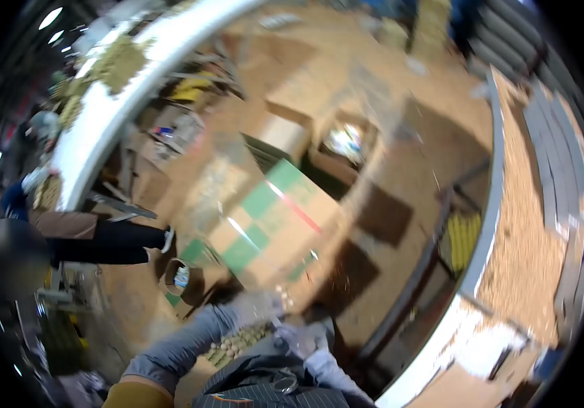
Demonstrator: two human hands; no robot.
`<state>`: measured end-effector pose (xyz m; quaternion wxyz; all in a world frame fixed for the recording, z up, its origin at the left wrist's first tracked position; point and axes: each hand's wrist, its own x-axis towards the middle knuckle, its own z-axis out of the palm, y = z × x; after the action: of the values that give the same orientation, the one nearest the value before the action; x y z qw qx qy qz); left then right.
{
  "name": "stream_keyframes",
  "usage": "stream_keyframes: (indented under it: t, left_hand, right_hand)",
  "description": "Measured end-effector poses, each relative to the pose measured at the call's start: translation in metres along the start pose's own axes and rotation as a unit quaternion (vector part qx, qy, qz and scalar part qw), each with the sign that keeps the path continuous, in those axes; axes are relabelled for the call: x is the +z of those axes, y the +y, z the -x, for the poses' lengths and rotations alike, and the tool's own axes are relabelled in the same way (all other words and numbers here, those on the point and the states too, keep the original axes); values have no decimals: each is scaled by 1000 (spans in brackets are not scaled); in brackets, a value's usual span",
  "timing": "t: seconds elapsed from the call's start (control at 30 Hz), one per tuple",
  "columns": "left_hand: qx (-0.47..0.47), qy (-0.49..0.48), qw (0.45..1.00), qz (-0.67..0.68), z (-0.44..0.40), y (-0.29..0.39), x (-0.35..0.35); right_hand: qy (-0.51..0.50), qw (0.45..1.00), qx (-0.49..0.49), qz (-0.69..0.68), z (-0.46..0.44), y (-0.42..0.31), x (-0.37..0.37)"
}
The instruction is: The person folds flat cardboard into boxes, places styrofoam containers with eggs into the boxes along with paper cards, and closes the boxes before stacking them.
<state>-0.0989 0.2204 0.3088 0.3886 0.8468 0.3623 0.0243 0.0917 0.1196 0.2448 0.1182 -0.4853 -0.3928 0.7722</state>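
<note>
My left hand point(262, 307), in a pale glove, reaches forward over the near edge of a large cardboard box point(264, 262). Motion smears its fingers. Several small round beige pieces point(285, 297) show right beside its fingertips; whether it holds them I cannot tell. Close to my body is my right hand point(307, 338), also gloved and blurred, its grip unclear. Below my left forearm lie olive-green bundles point(237, 345) with pale round ends. The big box has green printed patches and a strip of red tape, and a small shiny item point(313, 255) appears near its right side.
Beyond it stand an open carton point(279, 132) and a box with white packets point(345, 143). Another small open box point(184, 280) is at left. A person point(101, 238) stands at the left. A worktable point(509, 251) with grey strips runs along the right.
</note>
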Motion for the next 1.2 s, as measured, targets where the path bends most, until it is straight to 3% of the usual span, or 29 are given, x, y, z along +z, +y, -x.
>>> stream_keyframes:
  t: [0.03, 0.07, 0.1, 0.17, 0.23, 0.27, 0.3, 0.33, 0.37, 0.5, 0.57, 0.63, 0.67, 0.7, 0.73, 0.8, 0.9, 0.97, 1.0, 1.07, 1.1, 1.13, 1.2]
  left_hand:
    - [19, -62, 995, -76, -30, -15, -10]
    - [-23, 2, 988, -153, -51, -54, 4]
    - [-75, 61, 969, -226, -72, -93, 19]
    - [-137, 143, 943, -268, -122, -151, 29]
    - [-138, 157, 947, -245, -162, -183, 40]
    - [-161, 177, 935, -262, -173, -201, 54]
    - [-184, 197, 922, -280, -177, -216, 67]
    - [-154, 221, 924, -271, -175, -226, 74]
    - [-153, 205, 928, -270, -179, -224, 74]
    - [-159, 180, 928, -285, -171, -231, 74]
    - [-155, 172, 930, -285, -175, -227, 73]
    - [-165, 156, 928, -297, -176, -220, 69]
    - [-171, 148, 926, -303, -173, -218, 70]
    - [-156, 173, 929, -288, -169, -228, 72]
    - [-161, 174, 929, -283, -169, -230, 72]
    - [-157, 166, 931, -283, -174, -229, 72]
    - [-164, 158, 929, -291, -168, -222, 77]
    - [-149, 183, 925, -297, -169, -232, 77]
    - [-139, 190, 930, -283, -170, -235, 77]
    - [-135, 190, 929, -287, -164, -236, 80]
    - [-138, 206, 924, -292, -163, -237, 82]
    - [-124, 212, 930, -274, -162, -239, 81]
    - [-113, 212, 932, -272, -173, -235, 82]
  right_hand:
    - [44, 992, -112, -23, -22, 49, -2]
    - [25, 968, -39, -246, -45, 88, -2]
    - [43, 942, -16, -332, -44, 81, -13]
    - [129, 926, -6, -354, -55, 92, -22]
    - [178, 944, 39, -274, -70, 98, -40]
    - [239, 952, -98, -162, -89, 122, -44]
    - [234, 947, 1, -221, -111, 145, -51]
    - [277, 954, 32, -115, -115, 117, -77]
    - [239, 947, 27, -214, -130, 109, -102]
    - [338, 937, -84, -24, -236, 46, -227]
    - [423, 899, -67, -87, -272, 10, -261]
    - [435, 892, -112, 38, -295, 17, -197]
    - [363, 921, -76, 121, -293, 60, -142]
    - [205, 926, -79, 308, -298, 115, -105]
    - [105, 930, -73, 345, -273, 148, -69]
    - [80, 973, -49, 213, -225, 172, -41]
    - [171, 984, -41, 29, -245, 132, -115]
    - [239, 968, -69, -17, -279, 92, -162]
    - [306, 935, -146, 108, -296, 90, -161]
    - [339, 936, -101, -6, -279, 61, -127]
    - [114, 979, 36, 162, -281, 91, -108]
    - [180, 935, -35, 305, -262, 135, -63]
    - [299, 861, -72, 405, -275, 195, -11]
